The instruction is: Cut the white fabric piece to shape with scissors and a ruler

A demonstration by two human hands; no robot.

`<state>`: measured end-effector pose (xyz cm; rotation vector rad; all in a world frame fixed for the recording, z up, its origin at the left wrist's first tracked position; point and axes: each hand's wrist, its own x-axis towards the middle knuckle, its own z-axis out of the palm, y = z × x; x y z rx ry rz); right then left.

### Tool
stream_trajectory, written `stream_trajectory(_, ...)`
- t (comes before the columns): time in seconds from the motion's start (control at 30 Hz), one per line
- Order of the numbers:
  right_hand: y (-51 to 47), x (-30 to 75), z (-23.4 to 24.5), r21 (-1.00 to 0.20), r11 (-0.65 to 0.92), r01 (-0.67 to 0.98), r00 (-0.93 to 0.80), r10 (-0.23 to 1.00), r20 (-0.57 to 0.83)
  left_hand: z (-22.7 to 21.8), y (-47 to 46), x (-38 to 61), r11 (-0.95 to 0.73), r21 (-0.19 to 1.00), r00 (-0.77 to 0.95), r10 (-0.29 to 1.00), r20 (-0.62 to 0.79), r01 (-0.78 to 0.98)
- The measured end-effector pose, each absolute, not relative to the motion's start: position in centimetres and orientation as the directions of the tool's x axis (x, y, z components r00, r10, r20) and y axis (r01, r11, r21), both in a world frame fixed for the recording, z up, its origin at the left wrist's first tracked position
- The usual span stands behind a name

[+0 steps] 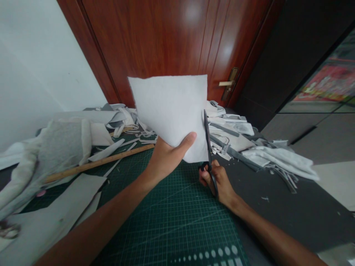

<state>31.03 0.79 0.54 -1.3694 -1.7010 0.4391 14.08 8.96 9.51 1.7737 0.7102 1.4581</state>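
Reddish-brown wooden door (166, 37) fills the background at 12 o'clock, with its brass lever handle (226, 83) toward 1 o'clock. A white wall (36, 66) rises at 10 o'clock, and a dark panel (294, 62) stands at 2 o'clock. Below them spreads a dark grey work surface (291, 210), with a green gridded cutting mat (172, 221) at 6 o'clock. A bulky pile of grey and white fabric (61, 147) sits at 9 o'clock, and a heap of pale offcuts (277, 159) lies at 2 to 3 o'clock. A long wooden ruler (97, 164) crosses the mat's far edge at 10 o'clock.

Near 12 o'clock, the person's left hand (169, 155) grasps the lower edge of a white felt-like sheet (169, 111), holding it upright in the air above the mat, thumb on the near face. The right hand (216, 181) is clenched around the finger loops of black scissors (208, 155), whose raised blades touch the sheet's right edge.
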Motion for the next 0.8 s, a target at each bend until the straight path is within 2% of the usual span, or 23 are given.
stream_trajectory(0.57, 0.9, 31.0, 0.3, -0.709, 0.367, 0.602, -0.009, 0.891, 0.454, 9.9, 8.6, 13.8, -0.619, 0.785, 0.235, 0.769, 0.595, 0.037)
stream_trajectory(0.8, 1.1, 31.1, -0.7, -0.753, 0.388, 0.532, 0.016, 0.884, 0.467, 9.2, 8.0, 14.3, -0.603, 0.798, 0.272, 0.771, 0.576, 0.018)
